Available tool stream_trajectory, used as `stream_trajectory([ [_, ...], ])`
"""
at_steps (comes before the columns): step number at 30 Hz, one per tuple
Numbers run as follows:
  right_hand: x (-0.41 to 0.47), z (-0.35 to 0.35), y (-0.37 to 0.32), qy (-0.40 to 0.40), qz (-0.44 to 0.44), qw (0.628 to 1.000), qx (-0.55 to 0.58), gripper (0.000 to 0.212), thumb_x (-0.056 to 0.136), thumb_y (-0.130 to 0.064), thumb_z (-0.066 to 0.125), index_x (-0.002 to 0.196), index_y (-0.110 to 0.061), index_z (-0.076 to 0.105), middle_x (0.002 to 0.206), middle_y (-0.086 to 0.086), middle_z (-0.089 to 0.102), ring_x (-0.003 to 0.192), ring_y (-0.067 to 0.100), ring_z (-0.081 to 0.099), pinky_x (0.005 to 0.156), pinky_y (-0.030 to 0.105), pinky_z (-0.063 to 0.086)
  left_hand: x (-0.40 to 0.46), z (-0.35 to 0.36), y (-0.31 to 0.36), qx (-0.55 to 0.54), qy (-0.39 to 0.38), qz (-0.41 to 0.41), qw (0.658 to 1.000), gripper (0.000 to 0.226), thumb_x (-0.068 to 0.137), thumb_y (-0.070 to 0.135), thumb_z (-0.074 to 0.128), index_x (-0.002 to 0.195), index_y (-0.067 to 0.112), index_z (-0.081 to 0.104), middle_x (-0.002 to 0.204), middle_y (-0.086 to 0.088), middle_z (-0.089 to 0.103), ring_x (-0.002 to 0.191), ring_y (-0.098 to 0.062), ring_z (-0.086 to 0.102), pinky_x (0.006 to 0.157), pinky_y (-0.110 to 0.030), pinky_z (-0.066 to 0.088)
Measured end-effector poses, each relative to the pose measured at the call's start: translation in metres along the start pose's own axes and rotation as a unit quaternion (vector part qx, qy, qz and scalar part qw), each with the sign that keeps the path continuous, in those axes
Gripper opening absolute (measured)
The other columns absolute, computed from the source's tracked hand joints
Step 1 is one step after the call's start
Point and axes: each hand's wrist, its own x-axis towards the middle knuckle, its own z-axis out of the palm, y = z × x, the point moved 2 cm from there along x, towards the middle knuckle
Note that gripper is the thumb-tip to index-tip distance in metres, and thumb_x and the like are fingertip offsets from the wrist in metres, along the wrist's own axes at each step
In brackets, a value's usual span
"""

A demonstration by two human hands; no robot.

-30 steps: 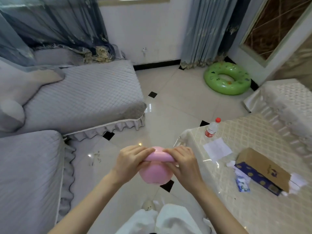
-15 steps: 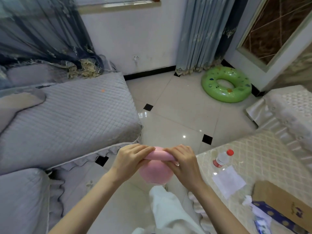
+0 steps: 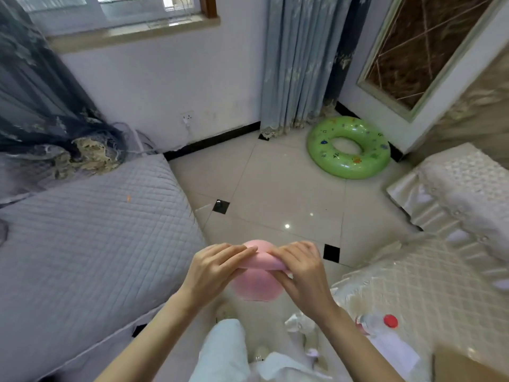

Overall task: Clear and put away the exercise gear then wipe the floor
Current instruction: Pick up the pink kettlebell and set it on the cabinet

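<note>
— Any writing or labels you can read?

— None. The bottle with the red cap on the table has a label, but it is too blurred to make out.

— And the room?

— A glossy cream tiled floor with small black diamond insets. A grey quilted sofa runs along the left, under a dark sheer curtain. A green swim ring lies on the floor by the blue curtain in the far corner. The table at right wears a cream quilted cover; a sheet of white paper lies just beside the bottle.

— Where is the pink kettlebell?

— In the air in front of the person, above the floor, between sofa and table. Its round body hangs below the handle.

— The grip?

— Both hands curl over the handle: left hand on its left end, right hand on its right end, fingertips nearly meeting on top.
</note>
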Motion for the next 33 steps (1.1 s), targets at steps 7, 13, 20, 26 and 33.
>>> stream_trajectory([
  [7,0.084,0.021,0.047,0.062,-0.017,0.993,-0.096,0.017,0.093,-0.030,0.051,0.105,-0.018,0.056,0.089,-0.001,0.066,0.083,0.014,0.054,0.094,0.033,0.036,0.088,0.024,-0.099,-0.054,-0.014,0.111,0.992,0.026,0.098,0.027,0.046,0.116,0.012,0.057,0.094,-0.006,0.071,0.071,-0.021,0.066,0.059,-0.031,0.052],
  [13,0.147,0.029,0.079,0.121,0.026,0.979,-0.165,0.018,0.091,-0.022,0.053,0.108,-0.017,0.056,0.086,-0.001,0.066,0.079,0.018,0.054,0.082,0.029,0.038,0.170,0.046,-0.164,-0.105,-0.041,0.199,0.973,0.027,0.100,0.026,0.041,0.114,0.011,0.058,0.093,-0.005,0.070,0.077,-0.019,0.066,0.062,-0.030,0.052],
  [20,0.191,0.020,0.137,0.166,0.101,0.956,-0.222,0.020,0.085,-0.018,0.057,0.105,-0.017,0.059,0.082,-0.002,0.067,0.076,0.017,0.053,0.077,0.028,0.037,0.254,0.102,-0.201,-0.146,-0.089,0.247,0.954,0.027,0.099,0.025,0.043,0.110,0.011,0.063,0.093,-0.002,0.069,0.077,-0.017,0.063,0.064,-0.024,0.047],
  [26,0.203,-0.009,0.205,0.177,0.147,0.935,-0.268,0.021,0.085,-0.021,0.056,0.093,-0.009,0.071,0.080,0.000,0.066,0.077,0.016,0.051,0.090,0.031,0.039,0.320,0.171,-0.199,-0.176,-0.105,0.288,0.935,0.025,0.099,0.026,0.043,0.113,0.013,0.060,0.093,-0.001,0.068,0.080,-0.016,0.061,0.064,-0.024,0.046],
  [33,0.207,-0.068,0.298,0.195,0.157,0.925,-0.285,0.016,0.090,-0.025,0.050,0.104,-0.019,0.055,0.081,-0.002,0.066,0.077,0.015,0.051,0.095,0.029,0.033,0.404,0.261,-0.171,-0.206,-0.117,0.321,0.917,0.023,0.099,0.024,0.042,0.114,0.015,0.058,0.096,-0.001,0.068,0.084,-0.017,0.062,0.071,-0.022,0.044],
])
